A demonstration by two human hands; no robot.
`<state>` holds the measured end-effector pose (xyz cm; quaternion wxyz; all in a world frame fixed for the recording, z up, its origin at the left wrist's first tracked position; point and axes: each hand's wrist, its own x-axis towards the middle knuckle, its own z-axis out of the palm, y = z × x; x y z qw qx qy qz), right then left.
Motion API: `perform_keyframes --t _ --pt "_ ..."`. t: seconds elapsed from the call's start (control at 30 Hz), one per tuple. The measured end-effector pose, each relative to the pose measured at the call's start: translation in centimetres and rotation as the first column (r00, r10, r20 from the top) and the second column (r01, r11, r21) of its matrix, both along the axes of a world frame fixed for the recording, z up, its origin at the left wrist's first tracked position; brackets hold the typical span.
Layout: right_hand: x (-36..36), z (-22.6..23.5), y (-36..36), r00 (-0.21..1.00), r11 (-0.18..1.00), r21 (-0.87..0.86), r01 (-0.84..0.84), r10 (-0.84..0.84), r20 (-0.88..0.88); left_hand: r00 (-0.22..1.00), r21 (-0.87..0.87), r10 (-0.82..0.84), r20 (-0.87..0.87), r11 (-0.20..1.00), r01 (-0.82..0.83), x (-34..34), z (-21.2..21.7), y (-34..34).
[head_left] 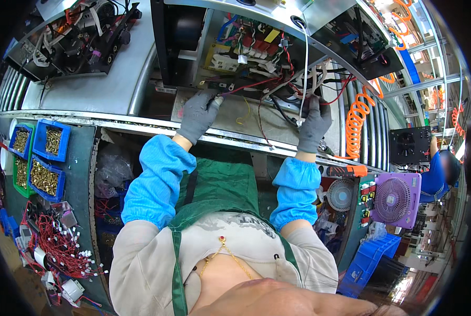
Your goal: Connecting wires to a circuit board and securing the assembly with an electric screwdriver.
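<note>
My left hand (197, 117), in a grey glove, pinches the end of a thin red wire (251, 86) at the front of an open metal equipment housing (214, 26). The wire runs rightward into the wiring inside. My right hand (315, 125), also gloved, is closed at the right part of the cable bundle (319, 79); what its fingers hold is hidden. A white cable (306, 58) hangs down from the housing's upper edge beside that hand. Behind the hands, the housing shows a circuit board (256, 45) with red and white parts. A yellow wire (246, 110) lies between the hands.
A second open unit (77, 45) stands at the far left. Blue bins (51, 139) of brass-coloured screws and a heap of red wires (61, 242) are on the left bench. An orange coiled hose (355, 121), orange-handled tool (346, 170) and purple fan (396, 200) are at right. Another person (439, 176) works beyond.
</note>
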<state>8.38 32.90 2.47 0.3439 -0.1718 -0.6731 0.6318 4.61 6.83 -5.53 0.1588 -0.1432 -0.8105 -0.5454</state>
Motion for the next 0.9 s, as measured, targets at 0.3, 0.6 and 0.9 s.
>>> perform_keyframes --t 0.3,0.6,0.9 --pt "-2.5 -1.1 0.1 0.999 0.92 0.39 0.037 -0.03 -0.023 0.985 0.263 0.032 0.168 0.962 -0.076 -0.4 0.1 -0.8" --pt "-3.6 -1.6 0.0 0.981 0.635 0.759 0.144 -0.189 -0.028 0.959 0.488 -0.008 0.284 0.862 -0.137 -2.8 -3.1 -1.3" --pt "-3.2 -7.0 -7.1 0.905 0.249 0.87 -0.426 0.138 0.403 0.915 0.482 -0.111 0.387 0.87 -0.098 -2.6 -3.3 -2.4"
